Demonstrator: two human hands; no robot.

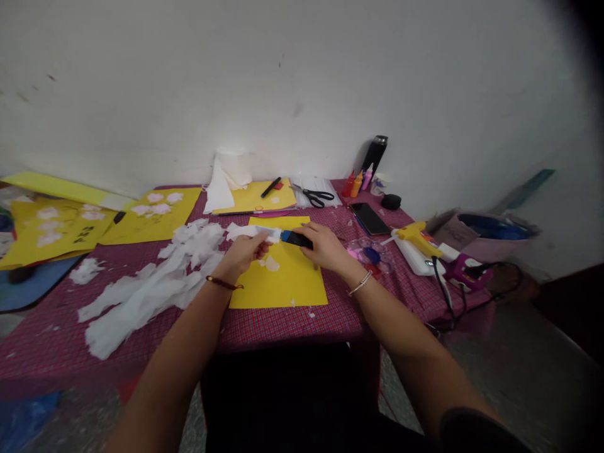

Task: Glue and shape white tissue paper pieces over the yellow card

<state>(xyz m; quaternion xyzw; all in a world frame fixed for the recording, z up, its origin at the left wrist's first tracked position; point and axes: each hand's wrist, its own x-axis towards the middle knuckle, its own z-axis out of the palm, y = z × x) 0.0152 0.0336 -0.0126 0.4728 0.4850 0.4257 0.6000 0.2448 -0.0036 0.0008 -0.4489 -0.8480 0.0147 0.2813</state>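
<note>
Over a yellow sheet of paper (pixel 283 290), my left hand (pixel 244 254) is closed, thumb and fingers pinching a strip of white tissue paper (pixel 239 231). My right hand (pixel 326 248) is wrapped round a tool with a black and blue handle (pixel 297 238). Its pale, flat end points left and meets the tissue by my left fingertips; the kind of tool is not clear. Small torn white scraps (pixel 270 263) lie on the yellow sheet below my hands. To the left of my left forearm spreads a heap of crumpled white tissue strips (pixel 141 296).
Scissors (pixel 314 194), a black pen (pixel 271 187) and a tissue roll (pixel 233 167) lie along the back. At right are paint bottles (pixel 357 184), a phone (pixel 370 218) and a yellow glue gun (pixel 418 238) with cables. Yellow sheets with pink blossoms (pixel 155 207) cover the left.
</note>
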